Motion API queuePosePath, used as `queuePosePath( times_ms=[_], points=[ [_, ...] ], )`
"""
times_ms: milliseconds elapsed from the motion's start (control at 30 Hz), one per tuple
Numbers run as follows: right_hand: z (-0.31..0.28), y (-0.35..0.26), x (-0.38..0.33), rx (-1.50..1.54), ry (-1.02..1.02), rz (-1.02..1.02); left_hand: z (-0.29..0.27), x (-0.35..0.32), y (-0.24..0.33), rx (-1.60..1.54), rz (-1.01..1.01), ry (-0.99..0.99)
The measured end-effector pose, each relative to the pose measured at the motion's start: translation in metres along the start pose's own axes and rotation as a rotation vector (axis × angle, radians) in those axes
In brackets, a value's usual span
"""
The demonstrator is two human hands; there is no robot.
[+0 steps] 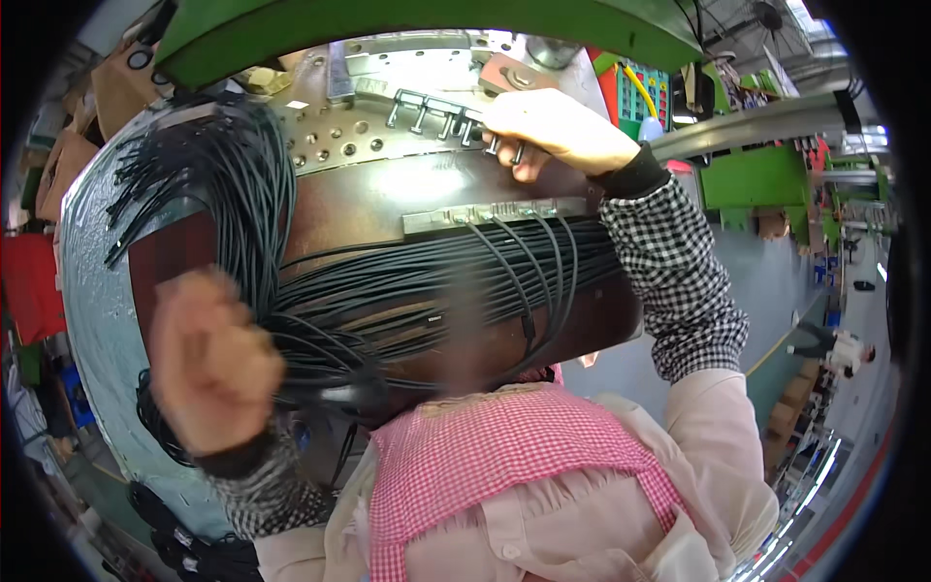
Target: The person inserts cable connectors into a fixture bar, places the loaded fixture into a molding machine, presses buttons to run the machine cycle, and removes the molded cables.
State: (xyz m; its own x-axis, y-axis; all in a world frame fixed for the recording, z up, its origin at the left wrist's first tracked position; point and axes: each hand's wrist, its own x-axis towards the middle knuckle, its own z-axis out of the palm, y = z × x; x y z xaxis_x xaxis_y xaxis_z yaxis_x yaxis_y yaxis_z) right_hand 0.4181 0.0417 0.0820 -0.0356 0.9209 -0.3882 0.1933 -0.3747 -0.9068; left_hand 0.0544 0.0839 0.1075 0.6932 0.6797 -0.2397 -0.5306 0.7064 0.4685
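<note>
- Gripping the right end of a row of small metal clips [436, 114], the right hand [548, 131] closes its fingers over the last clips, at the far edge of the brown work plate [388, 199].
- That clip row runs with its long axis left to right, slanting slightly down toward the right hand, and lies on the pale perforated metal panel [330, 136] just beyond the brown plate.
- Nearer the person on the brown plate sits a grey connector strip [490, 213], also lying left to right; thin black cables [504, 267] leave its near edge and curve away leftward.
- A thick bundle of black cables [407, 281] crosses the brown plate lengthwise, left to right, then fans upward in loose ends [208, 165] at the plate's left side.
- Left of the brown plate's near corner, the left hand [208, 364] is blurred and curled into a fist; it seems closed on black cable strands near it, but I cannot tell for sure.
- Above the plate arches a green machine frame [436, 29].
- Both forearms wear checked black-and-white sleeves [679, 281]; a red-and-white gingham apron [495, 456] covers the person's chest below the plate.
</note>
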Motion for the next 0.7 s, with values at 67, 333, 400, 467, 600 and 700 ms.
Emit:
queuePosePath(
  times_ms=[67,333,400,467,600,700],
  points=[
    [-0.002,0.014,0.014,-0.455,-0.067,-0.407,-0.038,-0.031,0.075,0.312,0.557,0.076],
    [0.034,0.018,0.021,-0.975,0.483,-0.896,-0.13,0.014,0.195,2.24,0.879,0.934],
    [0.026,0.016,0.022,-0.738,0.151,-0.676,-0.028,0.027,0.076,1.63,0.817,0.639],
    [0.003,0.032,0.02,-0.506,0.197,-0.675,0.003,0.035,0.002,1.024,0.383,0.119],
    [-0.008,0.016,-0.004,0.128,0.314,-0.745,0.029,0.039,-0.072,0.967,-0.269,-0.359],
    [-0.007,-0.023,-0.09,-0.858,0.203,-0.558,0.014,0.042,-0.106,0.743,-0.39,-0.341]
  ],
)
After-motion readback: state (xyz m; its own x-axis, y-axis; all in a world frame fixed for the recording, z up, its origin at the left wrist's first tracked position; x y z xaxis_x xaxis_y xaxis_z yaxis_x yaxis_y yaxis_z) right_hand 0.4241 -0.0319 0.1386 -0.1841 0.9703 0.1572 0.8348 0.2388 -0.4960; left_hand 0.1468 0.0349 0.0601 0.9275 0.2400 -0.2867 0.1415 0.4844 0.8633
